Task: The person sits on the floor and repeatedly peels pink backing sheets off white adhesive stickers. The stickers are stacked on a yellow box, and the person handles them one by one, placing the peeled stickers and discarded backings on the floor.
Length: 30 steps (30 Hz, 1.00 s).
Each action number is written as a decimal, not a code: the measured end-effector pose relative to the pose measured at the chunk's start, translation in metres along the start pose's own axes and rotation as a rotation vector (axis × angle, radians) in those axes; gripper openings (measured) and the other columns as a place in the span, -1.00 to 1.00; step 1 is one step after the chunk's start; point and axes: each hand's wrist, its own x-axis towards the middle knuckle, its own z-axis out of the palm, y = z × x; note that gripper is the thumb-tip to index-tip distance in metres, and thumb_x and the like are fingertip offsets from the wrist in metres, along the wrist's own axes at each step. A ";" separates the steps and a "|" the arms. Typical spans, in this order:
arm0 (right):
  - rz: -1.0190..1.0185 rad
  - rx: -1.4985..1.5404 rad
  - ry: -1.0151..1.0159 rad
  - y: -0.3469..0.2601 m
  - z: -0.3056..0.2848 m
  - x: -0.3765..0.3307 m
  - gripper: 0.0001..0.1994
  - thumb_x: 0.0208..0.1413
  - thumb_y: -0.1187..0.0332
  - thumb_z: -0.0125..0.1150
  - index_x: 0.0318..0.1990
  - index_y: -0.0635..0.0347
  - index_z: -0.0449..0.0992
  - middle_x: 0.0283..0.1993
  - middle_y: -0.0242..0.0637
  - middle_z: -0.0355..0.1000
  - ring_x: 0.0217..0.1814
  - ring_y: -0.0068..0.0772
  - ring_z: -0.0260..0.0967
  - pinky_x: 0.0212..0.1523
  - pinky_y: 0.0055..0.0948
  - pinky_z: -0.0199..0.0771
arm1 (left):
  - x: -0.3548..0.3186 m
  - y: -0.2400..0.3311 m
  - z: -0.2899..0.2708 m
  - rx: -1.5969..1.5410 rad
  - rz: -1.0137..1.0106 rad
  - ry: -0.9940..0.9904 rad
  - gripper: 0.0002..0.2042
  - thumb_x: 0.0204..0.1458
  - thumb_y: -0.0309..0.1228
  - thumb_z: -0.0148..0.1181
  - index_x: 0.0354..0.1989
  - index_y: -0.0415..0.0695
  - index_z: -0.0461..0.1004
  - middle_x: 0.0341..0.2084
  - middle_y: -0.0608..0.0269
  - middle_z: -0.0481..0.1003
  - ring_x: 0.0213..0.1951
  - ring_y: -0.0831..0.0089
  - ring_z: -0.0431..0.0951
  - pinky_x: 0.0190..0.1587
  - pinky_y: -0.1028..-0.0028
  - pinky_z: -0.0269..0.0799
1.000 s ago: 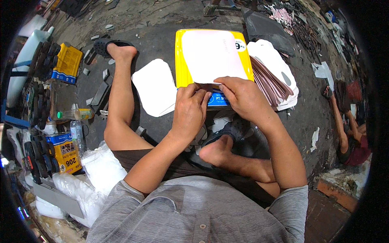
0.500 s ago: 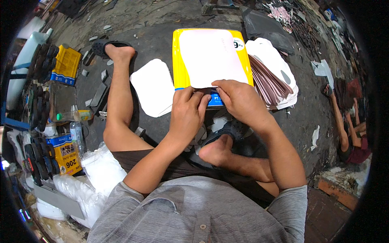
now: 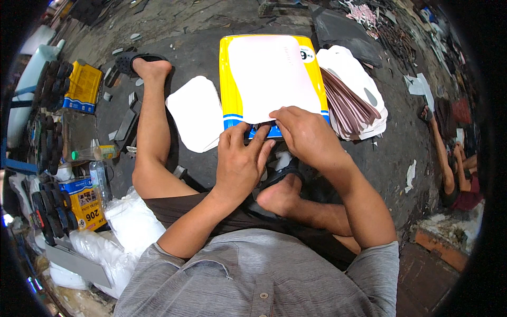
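Observation:
A white cut-out sheet [image 3: 272, 79] with a curved outline lies on a yellow and blue tin [image 3: 232, 105] in front of me. My right hand [image 3: 311, 134] pinches the near edge of this sheet between thumb and fingers. My left hand [image 3: 237, 161] is at the near end of the tin, just below the sheet. Its fingers are apart, with the fingertips by a small dark patch or piece I cannot make out. On the tin's left lie white cut-out sheets [image 3: 195, 113]. At its right is a fanned stack of white and brownish cut-out pieces [image 3: 351, 98].
Black clogs [image 3: 132, 62] are on my feet. On the left stand yellow tins [image 3: 83, 87], plastic bottles [image 3: 97, 177], a rack with dark soles [image 3: 50, 203] and white plastic bags [image 3: 134, 222]. Scraps [image 3: 364, 16] litter the far floor. Another person's arm [image 3: 459, 158] shows at far right.
My left hand has drawn back slightly from the sheet's edge and its fingers have spread. My right hand stays at the edge. The whole view has shifted a little.

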 end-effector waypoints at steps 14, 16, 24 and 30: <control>-0.036 -0.141 -0.019 -0.005 0.014 -0.008 -0.68 0.24 0.40 0.12 0.11 0.23 0.57 0.01 0.04 0.57 0.04 0.11 0.57 0.03 -0.03 0.62 | 0.000 -0.009 -0.008 -0.124 -0.074 0.061 -0.72 0.16 -0.39 0.34 0.04 -0.14 0.63 -0.12 0.04 0.44 -0.07 0.10 0.42 0.03 0.19 0.37; -0.131 -0.280 -0.014 -0.012 0.019 -0.012 -0.58 0.21 0.41 0.07 0.22 0.27 0.52 0.08 0.07 0.52 0.22 0.11 0.48 0.27 -0.03 0.49 | 0.005 -0.016 -0.016 -0.165 -0.049 0.170 -0.71 0.17 -0.50 0.30 0.07 -0.12 0.62 -0.16 0.08 0.46 -0.10 0.16 0.44 0.00 0.25 0.37; -0.057 -0.265 -0.025 -0.016 0.023 -0.015 -0.61 0.22 0.41 0.07 0.19 0.23 0.55 0.02 -0.03 0.54 0.22 0.01 0.47 0.22 -0.07 0.49 | 0.050 -0.048 -0.015 0.335 0.102 -0.314 -0.47 0.17 -0.42 0.15 0.31 0.42 0.51 0.28 0.19 0.37 0.29 0.04 0.32 0.21 -0.09 0.25; 0.132 -0.080 0.178 -0.019 -0.018 -0.015 -0.64 0.31 0.40 0.12 0.23 0.08 0.55 -0.06 -0.04 0.59 -0.06 0.05 0.57 -0.02 -0.05 0.60 | 0.054 -0.057 -0.015 0.041 0.073 0.185 -0.62 -0.01 -0.53 0.26 0.04 -0.07 0.62 -0.05 0.09 0.55 0.07 0.11 0.50 0.09 0.17 0.33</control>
